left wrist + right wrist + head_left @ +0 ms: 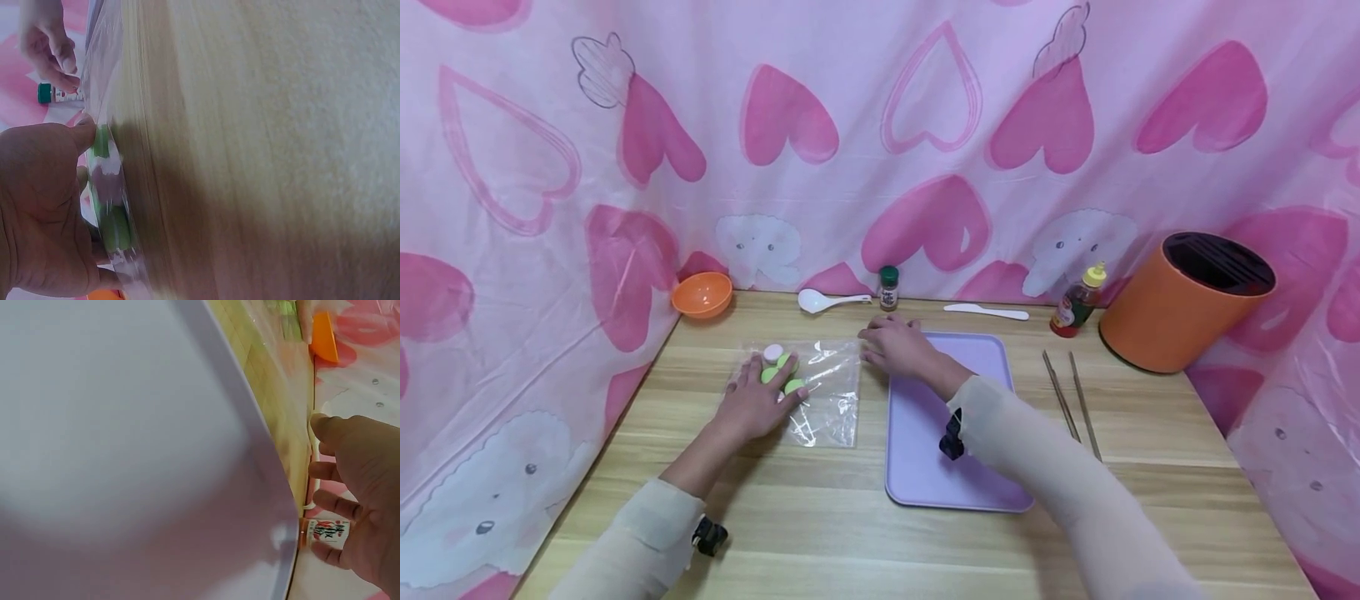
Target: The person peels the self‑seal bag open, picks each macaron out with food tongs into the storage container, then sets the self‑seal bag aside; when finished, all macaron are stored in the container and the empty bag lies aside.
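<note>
A clear plastic bag (831, 396) lies flat on the wooden table, holding several round green pieces (793, 386) and pale pinkish ones (772, 353). My left hand (752, 406) rests on its left part with fingers spread over the pieces. In the left wrist view the thumb and fingertips of that hand (44, 206) touch the plastic. My right hand (901, 347) is just beyond the bag's right edge, above the upper left corner of a purple tray (958, 483). Its fingers are loosely bent with nothing between them, as the right wrist view of the hand (369, 494) shows.
Along the back stand an orange bowl (702, 296), a white spoon (831, 301), a green-capped seasoning jar (889, 290) and a white plastic knife (987, 312). To the right are a yellow-capped sauce bottle (1075, 307), metal tongs or sticks (1060, 392) and an orange knife block (1172, 312).
</note>
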Demonstrator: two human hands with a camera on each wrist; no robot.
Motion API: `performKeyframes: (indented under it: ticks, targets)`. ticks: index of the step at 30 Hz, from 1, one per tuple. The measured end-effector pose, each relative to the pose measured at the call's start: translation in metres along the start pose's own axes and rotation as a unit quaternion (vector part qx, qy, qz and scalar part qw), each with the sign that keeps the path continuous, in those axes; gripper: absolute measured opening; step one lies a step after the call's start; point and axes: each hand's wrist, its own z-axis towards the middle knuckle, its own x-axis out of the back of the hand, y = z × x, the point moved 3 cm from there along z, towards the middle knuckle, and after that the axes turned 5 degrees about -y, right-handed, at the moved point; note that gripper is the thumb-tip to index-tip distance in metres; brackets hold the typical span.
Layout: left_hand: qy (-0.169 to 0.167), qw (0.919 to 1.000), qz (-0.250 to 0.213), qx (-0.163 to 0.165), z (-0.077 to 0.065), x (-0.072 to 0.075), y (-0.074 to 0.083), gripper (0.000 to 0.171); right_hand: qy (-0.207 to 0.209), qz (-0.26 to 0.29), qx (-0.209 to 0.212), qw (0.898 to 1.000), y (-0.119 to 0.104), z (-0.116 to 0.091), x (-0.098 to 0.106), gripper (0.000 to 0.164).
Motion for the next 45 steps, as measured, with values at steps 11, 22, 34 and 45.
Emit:
performKeyframes:
  ticks: [11,22,34,45]
  targets:
    - [-0.008,0.9998,0.007,0.014,0.003,-0.003,-0.002,0.077,0.005,0.035,0.011,0.999,-0.006,0.026,-0.015,0.022]
    - [-0.012,0.9996,0.02,0.018,0.004,-0.002,0.001,0.077,0.008,0.037,-0.014,0.999,-0.004,0.032,-0.019,0.018]
    - [-0.012,0.9996,0.016,0.019,0.003,-0.001,0.003,0.077,0.013,0.036,-0.007,0.999,-0.001,0.024,-0.013,0.015]
    - [-0.027,0.9993,0.01,0.024,0.002,0.0,0.001,0.077,0.028,0.024,0.007,0.999,0.014,0.013,-0.013,0.014]
